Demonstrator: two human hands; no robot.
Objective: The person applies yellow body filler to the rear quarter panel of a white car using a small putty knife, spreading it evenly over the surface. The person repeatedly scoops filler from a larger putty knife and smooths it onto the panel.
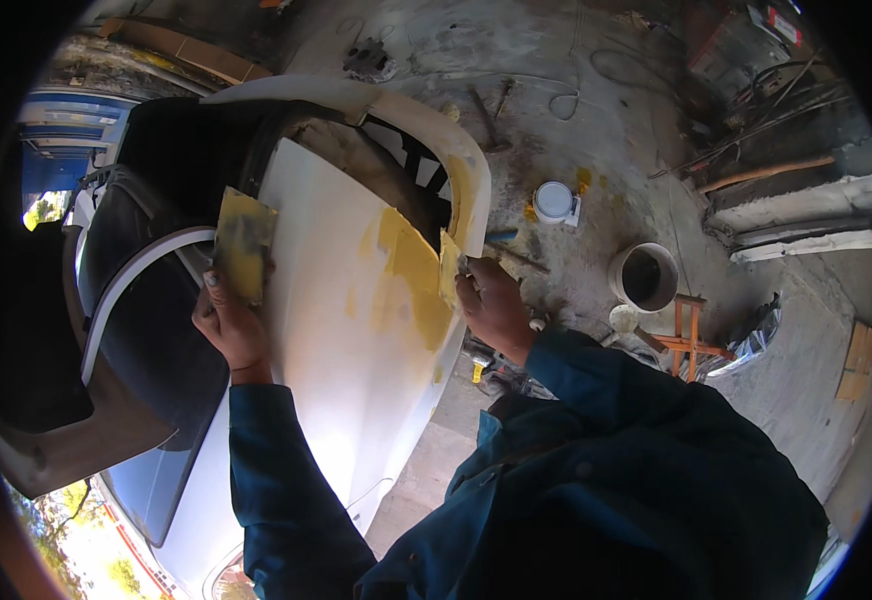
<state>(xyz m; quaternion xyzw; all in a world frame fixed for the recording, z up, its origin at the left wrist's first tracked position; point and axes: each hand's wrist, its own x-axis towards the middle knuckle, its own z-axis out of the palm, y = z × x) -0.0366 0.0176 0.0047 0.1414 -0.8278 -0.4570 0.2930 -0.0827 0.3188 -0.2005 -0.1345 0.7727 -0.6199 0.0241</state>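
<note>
Before me stretches a white car body panel (306, 270), with yellow filler (411, 275) smeared along its right edge. My left hand (231, 325) grips a flat board (244, 245) by its lower end, above the panel's left side. Yellow and grey paste coats the board. My right hand (497, 305) is closed around a putty knife (450, 268), whose blade carries yellow paste and lies at the panel's right edge, beside the filler. Most of its handle is hidden inside my fingers. Beyond the panel, more yellow filler coats the curved rim (464, 190) of an opening in the body.
On the concrete floor at right stand a white-lidded can (554, 202) and a round bucket (644, 277). A small wooden stand (691, 340) is beside the bucket. A hammer (488, 120) lies on the floor beyond the car. Tools (484, 362) lie below my right arm.
</note>
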